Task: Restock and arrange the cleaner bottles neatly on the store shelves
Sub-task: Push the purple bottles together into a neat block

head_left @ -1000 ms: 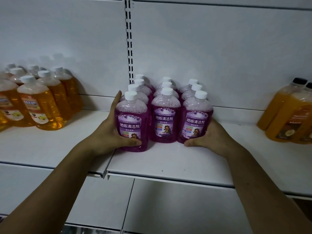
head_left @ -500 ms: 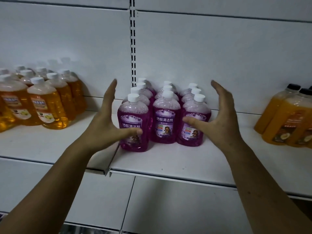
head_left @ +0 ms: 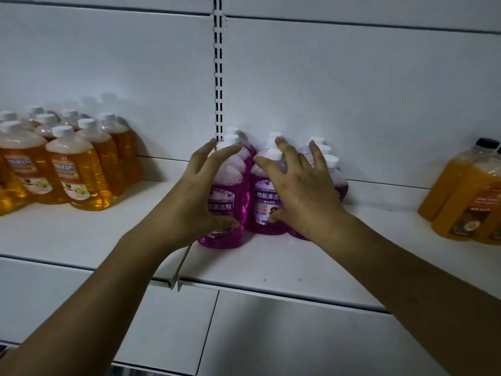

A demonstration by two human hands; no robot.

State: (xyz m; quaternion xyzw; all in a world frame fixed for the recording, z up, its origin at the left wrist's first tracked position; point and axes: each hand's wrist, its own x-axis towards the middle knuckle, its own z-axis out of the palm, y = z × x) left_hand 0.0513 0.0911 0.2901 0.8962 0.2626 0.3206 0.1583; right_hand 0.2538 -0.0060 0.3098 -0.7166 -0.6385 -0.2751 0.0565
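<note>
Hands over purple cleaner bottles (head_left: pixel 267 202) on the white shelf (head_left: pixel 271 261).
Left hand (head_left: pixel 200 202) and right hand (head_left: pixel 303 196), fingers spread, grip released, hide several labels; orange bottles (head_left: pixel 76 169) at left are cut off, the back panel (head_left: pixel 352 90) plain white.

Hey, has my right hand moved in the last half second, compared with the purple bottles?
Yes. The right hand has swung inward from the block's right side, now covering the front of the purple bottles.

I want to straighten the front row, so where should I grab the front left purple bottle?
Grip the front left purple bottle around its wide labelled body, coming from its open left side; a neighbour crowds its right, and the narrow cap gives less control.
</note>
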